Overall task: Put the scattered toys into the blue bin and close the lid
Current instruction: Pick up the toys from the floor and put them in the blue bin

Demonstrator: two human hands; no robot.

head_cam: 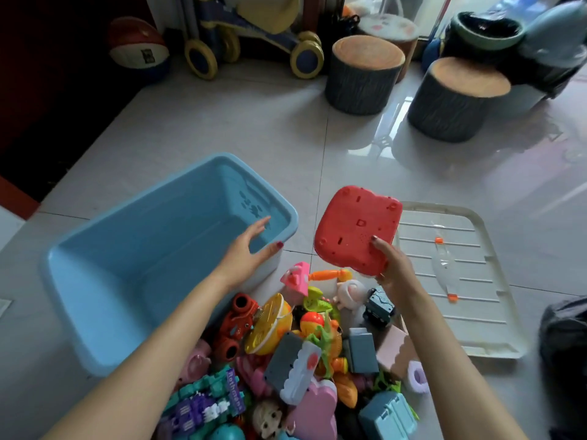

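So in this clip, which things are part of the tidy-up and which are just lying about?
Part of the job:
- blue bin, open
- white lid, on the floor
- red toy, held by right hand
- toy pile
- left hand, open at the bin's rim

Just lying about:
- two stump stools
- ball
- ride-on cart
- dark bag

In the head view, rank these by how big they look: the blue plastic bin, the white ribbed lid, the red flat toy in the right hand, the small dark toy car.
1. Blue plastic bin
2. White ribbed lid
3. Red flat toy, held up nearer the camera, so likely flattered
4. Small dark toy car
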